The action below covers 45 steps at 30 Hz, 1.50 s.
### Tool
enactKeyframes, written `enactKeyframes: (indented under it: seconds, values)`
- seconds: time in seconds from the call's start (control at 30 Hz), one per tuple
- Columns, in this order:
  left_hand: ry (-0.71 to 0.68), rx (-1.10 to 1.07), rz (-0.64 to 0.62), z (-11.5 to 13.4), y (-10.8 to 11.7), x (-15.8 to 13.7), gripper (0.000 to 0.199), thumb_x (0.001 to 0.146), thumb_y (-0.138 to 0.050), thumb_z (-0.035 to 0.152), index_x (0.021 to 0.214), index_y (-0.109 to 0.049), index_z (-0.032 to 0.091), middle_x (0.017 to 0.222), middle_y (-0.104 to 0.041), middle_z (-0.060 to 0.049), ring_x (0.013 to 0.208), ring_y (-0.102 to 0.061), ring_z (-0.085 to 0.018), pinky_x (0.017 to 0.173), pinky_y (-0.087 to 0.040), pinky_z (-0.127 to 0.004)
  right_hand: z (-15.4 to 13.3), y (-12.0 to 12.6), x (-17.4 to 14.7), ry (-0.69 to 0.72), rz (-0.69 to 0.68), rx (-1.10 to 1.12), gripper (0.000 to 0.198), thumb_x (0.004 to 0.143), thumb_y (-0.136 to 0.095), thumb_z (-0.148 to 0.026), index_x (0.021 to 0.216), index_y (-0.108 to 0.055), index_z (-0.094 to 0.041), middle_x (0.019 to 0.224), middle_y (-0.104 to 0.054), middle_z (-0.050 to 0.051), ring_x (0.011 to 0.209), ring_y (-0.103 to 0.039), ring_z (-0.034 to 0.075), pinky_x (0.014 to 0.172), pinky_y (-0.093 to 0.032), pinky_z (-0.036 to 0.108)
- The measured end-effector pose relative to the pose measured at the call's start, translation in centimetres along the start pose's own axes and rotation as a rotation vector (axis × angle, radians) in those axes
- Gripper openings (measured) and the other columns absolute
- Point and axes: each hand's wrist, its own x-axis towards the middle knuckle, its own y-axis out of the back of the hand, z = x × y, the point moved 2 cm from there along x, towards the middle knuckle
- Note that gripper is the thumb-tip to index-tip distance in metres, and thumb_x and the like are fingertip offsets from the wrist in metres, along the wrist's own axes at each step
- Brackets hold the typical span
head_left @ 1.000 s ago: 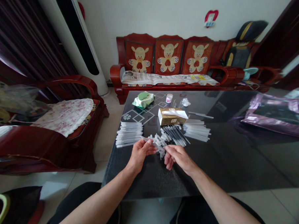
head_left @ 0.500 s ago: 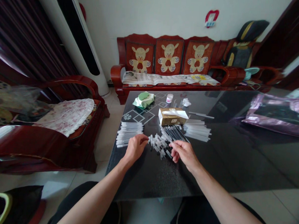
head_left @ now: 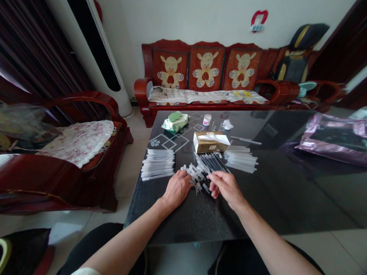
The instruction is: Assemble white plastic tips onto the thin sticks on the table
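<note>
On the dark table, a loose pile of small translucent white pen caps [head_left: 197, 175] lies between my hands. My left hand [head_left: 177, 189] reaches into its left side, fingers bent down and close together; what they grip, if anything, is hidden. My right hand [head_left: 225, 187] pinches a slim translucent pen [head_left: 203, 164] that slants up and left over the pile. Dark pen refills [head_left: 215, 162] lie in a bundle behind it. A row of white pens [head_left: 158, 164] is laid out left of my left hand. Translucent pen barrels [head_left: 241, 159] are stacked at the right.
A tissue box [head_left: 210, 146] stands behind the refills. Farther back are a green wipes pack [head_left: 175, 121], a small white tub [head_left: 207, 120] and a crumpled tissue [head_left: 228, 124]. Two loose tubes [head_left: 246, 140] lie beyond the barrels. A purple plastic bag [head_left: 338, 140] rests at the right.
My left hand has moved right and turned palm down, onto the cap pile. My right hand stays almost where it was, still holding the pen. The view has shifted slightly.
</note>
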Motion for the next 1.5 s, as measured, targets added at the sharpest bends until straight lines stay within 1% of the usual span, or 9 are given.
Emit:
enactKeyframes:
  seconds: [0.37, 0.53, 0.63, 0.8, 0.93, 1.07, 1.27, 1.4, 1.5]
  values:
    - [-0.020, -0.031, -0.071, -0.6, -0.3, -0.1, 0.013, 0.086, -0.054, 0.019, 0.094, -0.064, 0.020, 0.094, -0.058, -0.006, 0.091, -0.054, -0.021, 0.082, -0.042, -0.031, 0.0, 0.1, -0.1, -0.002, -0.006, -0.023, 0.036, 0.079, -0.059, -0.049, 0.082, -0.061, -0.013, 0.052, -0.061, -0.001, 0.036, -0.054, 0.011, 0.032, -0.043, 0.019]
    - [-0.034, -0.076, -0.035, -0.5, -0.1, 0.1, 0.009, 0.087, -0.053, 0.020, 0.087, -0.062, 0.019, 0.090, -0.059, -0.006, 0.086, -0.055, -0.020, 0.077, -0.042, -0.029, -0.2, 0.1, -0.1, -0.014, -0.007, -0.026, 0.036, 0.080, -0.058, -0.048, 0.084, -0.061, -0.012, 0.054, -0.061, 0.000, 0.037, -0.056, 0.011, 0.033, -0.043, 0.019]
    - [0.043, -0.241, 0.061, -1.2, 1.1, 0.1, 0.011, 0.087, -0.051, 0.020, 0.088, -0.062, 0.019, 0.085, -0.061, -0.004, 0.078, -0.057, -0.018, 0.072, -0.042, -0.027, -0.3, 0.3, -0.1, 0.007, -0.017, -0.023, 0.036, 0.080, -0.059, -0.047, 0.083, -0.062, -0.011, 0.056, -0.061, 0.001, 0.039, -0.056, 0.011, 0.034, -0.044, 0.019]
    - [0.290, -0.707, 0.174, -4.8, 2.7, 0.2, 0.016, 0.084, -0.056, 0.030, 0.089, -0.065, 0.018, 0.064, -0.060, 0.000, 0.058, -0.054, -0.013, 0.057, -0.041, -0.023, -0.2, 0.5, 0.0, 0.072, -0.063, -0.065, 0.037, 0.083, -0.057, -0.046, 0.091, -0.065, -0.011, 0.053, -0.058, -0.001, 0.034, -0.049, 0.008, 0.032, -0.039, 0.018]
    - [0.404, -1.016, 0.279, -6.6, 3.1, 0.3, 0.024, 0.078, -0.062, 0.036, 0.090, -0.067, 0.015, 0.062, -0.059, 0.000, 0.056, -0.052, -0.011, 0.055, -0.041, -0.022, -0.2, 0.4, -0.2, 0.103, -0.124, -0.111, 0.036, 0.085, -0.054, -0.044, 0.092, -0.066, -0.011, 0.051, -0.055, -0.003, 0.034, -0.047, 0.007, 0.032, -0.036, 0.018]
    - [0.441, -1.124, 0.273, -5.9, 3.3, 0.5, 0.027, 0.076, -0.065, 0.038, 0.088, -0.070, 0.014, 0.062, -0.059, 0.000, 0.056, -0.051, -0.010, 0.055, -0.040, -0.021, -0.4, 0.3, -0.4, 0.102, -0.181, -0.157, 0.035, 0.086, -0.052, -0.043, 0.088, -0.066, -0.011, 0.049, -0.052, -0.004, 0.034, -0.045, 0.006, 0.033, -0.035, 0.017]
    - [0.413, -1.177, 0.229, -4.7, 3.6, 0.5, 0.029, 0.075, -0.066, 0.040, 0.085, -0.071, 0.013, 0.061, -0.057, 0.000, 0.056, -0.050, -0.009, 0.055, -0.040, -0.019, -0.4, 0.1, -0.5, 0.102, -0.206, -0.227, 0.033, 0.087, -0.050, -0.041, 0.080, -0.064, -0.013, 0.050, -0.051, -0.005, 0.034, -0.045, 0.005, 0.033, -0.033, 0.016]
    - [0.451, -1.238, 0.209, -4.6, 2.9, 0.3, 0.030, 0.074, -0.068, 0.040, 0.086, -0.071, 0.013, 0.062, -0.058, 0.000, 0.056, -0.050, -0.009, 0.053, -0.040, -0.019, -0.2, -0.1, -0.5, 0.113, -0.233, -0.264, 0.032, 0.088, -0.049, -0.040, 0.081, -0.065, -0.013, 0.050, -0.051, -0.005, 0.034, -0.046, 0.006, 0.034, -0.033, 0.015]
    - [0.503, -1.353, 0.224, -4.6, 2.1, 0.2, 0.029, 0.073, -0.070, 0.039, 0.086, -0.069, 0.013, 0.063, -0.057, 0.000, 0.056, -0.051, -0.008, 0.052, -0.041, -0.019, -0.2, -0.3, -0.5, 0.124, -0.234, -0.272, 0.032, 0.088, -0.048, -0.039, 0.084, -0.065, -0.013, 0.051, -0.053, -0.004, 0.034, -0.046, 0.006, 0.034, -0.034, 0.015]
